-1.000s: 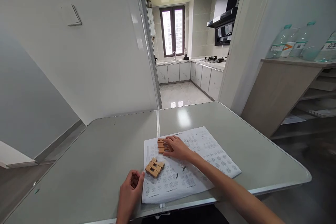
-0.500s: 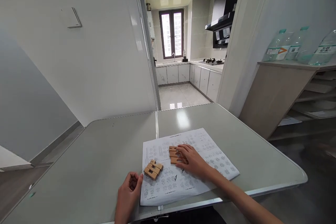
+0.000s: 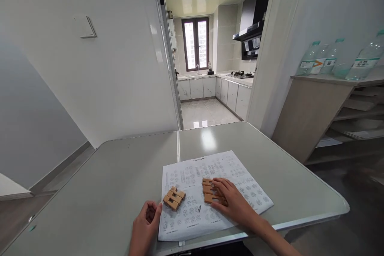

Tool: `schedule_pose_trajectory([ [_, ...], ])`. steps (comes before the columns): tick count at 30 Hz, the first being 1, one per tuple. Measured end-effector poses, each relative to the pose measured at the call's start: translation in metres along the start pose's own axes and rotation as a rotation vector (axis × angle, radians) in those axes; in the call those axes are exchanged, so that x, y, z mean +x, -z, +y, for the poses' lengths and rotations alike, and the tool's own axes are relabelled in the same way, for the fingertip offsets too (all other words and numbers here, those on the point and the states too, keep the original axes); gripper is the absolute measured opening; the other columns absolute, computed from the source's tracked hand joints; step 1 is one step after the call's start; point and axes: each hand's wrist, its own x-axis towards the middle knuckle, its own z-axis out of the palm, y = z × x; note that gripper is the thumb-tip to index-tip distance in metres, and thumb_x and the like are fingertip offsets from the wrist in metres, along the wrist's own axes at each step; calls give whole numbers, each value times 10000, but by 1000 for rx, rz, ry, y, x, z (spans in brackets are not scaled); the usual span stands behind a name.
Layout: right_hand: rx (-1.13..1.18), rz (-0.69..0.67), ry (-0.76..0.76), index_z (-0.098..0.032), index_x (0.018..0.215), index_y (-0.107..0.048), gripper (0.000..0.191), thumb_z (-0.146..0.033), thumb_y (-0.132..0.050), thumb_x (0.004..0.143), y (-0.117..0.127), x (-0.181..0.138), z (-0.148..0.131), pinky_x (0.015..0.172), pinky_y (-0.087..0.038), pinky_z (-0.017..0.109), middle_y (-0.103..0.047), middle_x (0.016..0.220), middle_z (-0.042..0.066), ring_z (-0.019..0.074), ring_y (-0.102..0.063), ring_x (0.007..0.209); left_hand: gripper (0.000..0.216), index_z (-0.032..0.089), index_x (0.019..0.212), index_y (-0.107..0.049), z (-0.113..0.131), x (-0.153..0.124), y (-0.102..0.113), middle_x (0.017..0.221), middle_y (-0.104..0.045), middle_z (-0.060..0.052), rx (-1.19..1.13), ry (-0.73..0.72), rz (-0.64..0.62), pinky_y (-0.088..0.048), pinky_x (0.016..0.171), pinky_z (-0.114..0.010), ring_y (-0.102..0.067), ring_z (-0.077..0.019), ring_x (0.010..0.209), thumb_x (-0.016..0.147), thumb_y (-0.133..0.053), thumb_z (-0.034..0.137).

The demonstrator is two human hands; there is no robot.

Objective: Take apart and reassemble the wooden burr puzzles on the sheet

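A row of notched wooden blocks (image 3: 210, 199) lies side by side on a printed white sheet (image 3: 180, 228). My right hand (image 3: 231, 200) spans the right part of this row, thumb at the near side and fingers over the far side, partly hiding the blocks. Further left on the sheet, a second group of notched wooden blocks (image 3: 173, 199), lighter in tone, sits together at a slant. Beside the sheet's left edge rests my left hand (image 3: 147, 222), its fingers loosely curled in with nothing visible in them; the thumb is close to the paper's edge.
The sheet lies on a pale grey-green table (image 3: 120, 184) with a metal edge and a seam (image 3: 178, 148) across it. A white wall stands behind, left of a kitchen doorway. Plastic bottles (image 3: 330, 62) stand on a shelf unit (image 3: 318, 104) at the right.
My right hand has slid the row of blocks to the right and slightly nearer across the sheet. My left hand and the lighter group stay in place. The view has tilted up a little.
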Motion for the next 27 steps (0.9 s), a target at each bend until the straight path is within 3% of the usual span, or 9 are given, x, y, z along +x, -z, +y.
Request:
schedule_pose_trajectory([
  [18, 44, 24, -77, -304, 1421, -548, 582, -395, -734, 877, 6, -29, 2, 1190, -396, 496, -508, 1530, 68, 299, -437, 1432, 508, 234, 723, -547, 6, -1, 2, 645, -530, 38, 43, 5, 22, -412, 553, -230, -514, -171, 606, 762, -651, 730],
  [24, 88, -13, -72, -319, 1458, -519, 706, -337, -795, 809, 11, -29, -3, 1218, -348, 541, -500, 1546, 67, 323, -396, 1467, 419, 243, 768, -549, 13, -7, -3, 644, -534, 42, 89, -85, 92, -424, 547, -234, -506, -160, 574, 853, -596, 650],
  [27, 144, 16, -57, -320, 1446, -527, 639, -349, -759, 851, 14, -32, -7, 1196, -396, 508, -475, 1560, 67, 303, -433, 1448, 363, 248, 792, -569, 28, -17, -16, 660, -571, 29, 110, -166, 1, -437, 552, -245, -523, -163, 568, 887, -586, 598],
])
